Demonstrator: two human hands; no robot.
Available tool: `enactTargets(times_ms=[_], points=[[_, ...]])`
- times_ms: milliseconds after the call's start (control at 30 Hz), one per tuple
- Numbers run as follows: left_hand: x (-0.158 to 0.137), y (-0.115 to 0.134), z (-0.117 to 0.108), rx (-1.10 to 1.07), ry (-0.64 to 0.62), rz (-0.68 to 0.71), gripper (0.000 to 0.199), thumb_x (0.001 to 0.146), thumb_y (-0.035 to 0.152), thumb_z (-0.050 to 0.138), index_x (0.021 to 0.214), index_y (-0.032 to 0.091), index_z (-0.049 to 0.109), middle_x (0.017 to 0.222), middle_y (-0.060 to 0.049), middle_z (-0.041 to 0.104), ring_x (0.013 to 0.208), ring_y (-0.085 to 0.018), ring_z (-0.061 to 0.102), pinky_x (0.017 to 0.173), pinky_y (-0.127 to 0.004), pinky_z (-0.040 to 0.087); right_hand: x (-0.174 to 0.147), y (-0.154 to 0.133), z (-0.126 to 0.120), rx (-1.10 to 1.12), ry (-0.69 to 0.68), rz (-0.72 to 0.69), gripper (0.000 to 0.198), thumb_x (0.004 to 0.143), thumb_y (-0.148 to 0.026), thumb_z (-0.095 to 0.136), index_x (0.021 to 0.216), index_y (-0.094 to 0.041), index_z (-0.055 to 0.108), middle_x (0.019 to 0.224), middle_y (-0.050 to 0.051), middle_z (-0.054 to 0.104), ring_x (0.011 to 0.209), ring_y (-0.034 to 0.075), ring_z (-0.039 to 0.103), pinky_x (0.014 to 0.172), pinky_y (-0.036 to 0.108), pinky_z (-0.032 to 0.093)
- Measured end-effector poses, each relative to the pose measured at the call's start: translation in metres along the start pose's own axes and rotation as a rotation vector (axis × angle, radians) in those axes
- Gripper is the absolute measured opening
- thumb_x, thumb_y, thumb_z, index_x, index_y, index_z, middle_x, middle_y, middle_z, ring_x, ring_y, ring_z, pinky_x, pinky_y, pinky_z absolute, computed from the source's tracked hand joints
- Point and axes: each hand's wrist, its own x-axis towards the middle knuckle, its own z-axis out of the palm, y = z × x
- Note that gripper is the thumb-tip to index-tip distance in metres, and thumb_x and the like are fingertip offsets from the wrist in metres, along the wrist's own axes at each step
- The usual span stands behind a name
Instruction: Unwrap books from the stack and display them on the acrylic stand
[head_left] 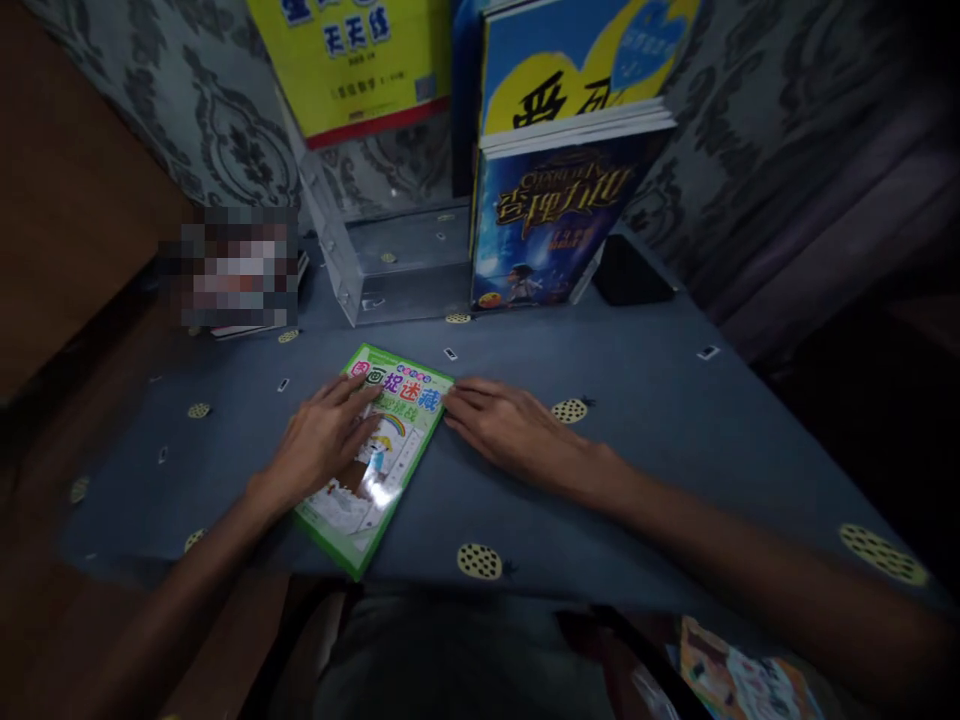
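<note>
A thin picture book (390, 450) with a green border and colourful Chinese title lies flat and slanted on the cloth-covered table. My left hand (319, 435) rests on its cover, fingers stretched out and slightly apart, hiding part of the drawing. At the book's upper right corner, my right hand (502, 420) has its fingers pressed together on the edge; the thumb is hidden. Light glares off the lower half of the cover.
Behind the book stands a clear plastic book rack (412, 295). A yellow book (367, 80) leans at its left, and a dark blue novel (547, 220) stands in front of others at its right. A black flat object (630, 270) lies beside it. Blurred items (240, 270) sit at left.
</note>
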Motion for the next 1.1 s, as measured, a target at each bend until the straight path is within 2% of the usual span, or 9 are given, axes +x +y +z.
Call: enactTargets(times_ms=[67, 167, 233, 400, 500, 600, 667, 900, 1100], points=[[-0.006, 0.000, 0.001, 0.041, -0.012, -0.046, 0.044, 0.102, 0.040, 0.047, 0.139, 0.021, 0.060, 0.147, -0.014, 0.058, 0.137, -0.034, 0.052, 0.106, -0.055, 0.050, 0.009, 0.006, 0.006, 0.031, -0.032, 0.009, 0.030, 0.104, -0.032, 0.045, 0.115, -0.015, 0.067, 0.110, 0.012, 0.073, 0.114, 0.030, 0.067, 0.097, 0.043, 0.057], [-0.004, 0.003, 0.003, 0.080, -0.032, -0.097, 0.046, 0.102, 0.038, 0.045, 0.141, 0.018, 0.058, 0.148, -0.017, 0.056, 0.138, -0.035, 0.052, 0.109, -0.054, 0.047, 0.027, 0.020, 0.010, 0.104, -0.080, 0.067, 0.034, 0.100, -0.029, 0.054, 0.127, -0.011, 0.062, 0.125, 0.017, 0.069, 0.126, 0.033, 0.061, 0.107, 0.046, 0.049], [0.000, 0.003, 0.004, 0.092, -0.038, -0.134, 0.047, 0.103, 0.037, 0.042, 0.143, 0.017, 0.055, 0.151, -0.018, 0.053, 0.140, -0.035, 0.050, 0.111, -0.057, 0.044, 0.038, 0.028, 0.012, 0.125, -0.088, 0.100, 0.036, 0.101, -0.029, 0.051, 0.131, -0.012, 0.060, 0.133, 0.018, 0.066, 0.126, 0.033, 0.060, 0.108, 0.048, 0.047], [-0.001, 0.004, 0.003, 0.091, -0.052, -0.167, 0.047, 0.105, 0.036, 0.035, 0.145, 0.018, 0.053, 0.154, -0.020, 0.049, 0.143, -0.038, 0.045, 0.113, -0.070, 0.030, 0.048, 0.040, 0.025, 0.126, -0.043, 0.090, 0.048, 0.105, -0.044, 0.039, 0.140, -0.017, 0.055, 0.145, 0.016, 0.059, 0.138, 0.035, 0.048, 0.111, 0.057, 0.036], [-0.013, 0.016, 0.000, -0.006, 0.003, -0.031, 0.044, 0.105, 0.042, 0.037, 0.136, 0.021, 0.060, 0.146, -0.015, 0.058, 0.137, -0.032, 0.052, 0.118, -0.063, 0.028, 0.046, 0.043, 0.032, 0.141, -0.024, 0.091, 0.055, 0.105, -0.053, 0.033, 0.142, -0.018, 0.053, 0.148, 0.015, 0.057, 0.140, 0.034, 0.046, 0.112, 0.055, 0.033], [-0.029, 0.033, -0.002, -0.134, -0.019, 0.227, 0.046, 0.100, 0.054, 0.047, 0.131, 0.023, 0.063, 0.139, -0.011, 0.064, 0.131, -0.029, 0.057, 0.115, -0.051, 0.038, 0.044, 0.046, 0.035, 0.151, -0.015, 0.073, 0.062, 0.105, -0.060, 0.027, 0.145, -0.020, 0.051, 0.150, 0.013, 0.055, 0.141, 0.034, 0.044, 0.114, 0.054, 0.030], [-0.037, 0.042, -0.001, -0.146, -0.028, 0.327, 0.050, 0.097, 0.057, 0.053, 0.132, 0.023, 0.062, 0.138, -0.012, 0.065, 0.131, -0.030, 0.057, 0.111, -0.049, 0.043, 0.043, 0.048, 0.036, 0.156, -0.012, 0.064, 0.065, 0.104, -0.063, 0.025, 0.146, -0.021, 0.050, 0.151, 0.013, 0.054, 0.142, 0.033, 0.043, 0.114, 0.054, 0.030], [-0.042, 0.049, 0.002, -0.091, 0.012, 0.371, 0.034, 0.099, 0.039, 0.057, 0.127, 0.022, 0.066, 0.132, -0.010, 0.070, 0.132, -0.029, 0.060, 0.107, -0.048, 0.051, 0.043, 0.051, 0.039, 0.176, -0.001, 0.049, 0.065, 0.104, -0.065, 0.024, 0.146, -0.022, 0.050, 0.153, 0.011, 0.052, 0.144, 0.034, 0.043, 0.115, 0.056, 0.029], [-0.042, 0.049, -0.001, -0.114, 0.053, 0.388, 0.030, 0.101, 0.031, 0.053, 0.124, 0.021, 0.069, 0.129, -0.008, 0.073, 0.129, -0.026, 0.063, 0.107, -0.047, 0.055, 0.040, 0.048, 0.038, 0.185, -0.001, 0.052, 0.064, 0.105, -0.062, 0.024, 0.145, -0.021, 0.051, 0.155, 0.010, 0.050, 0.146, 0.033, 0.039, 0.116, 0.055, 0.027]])
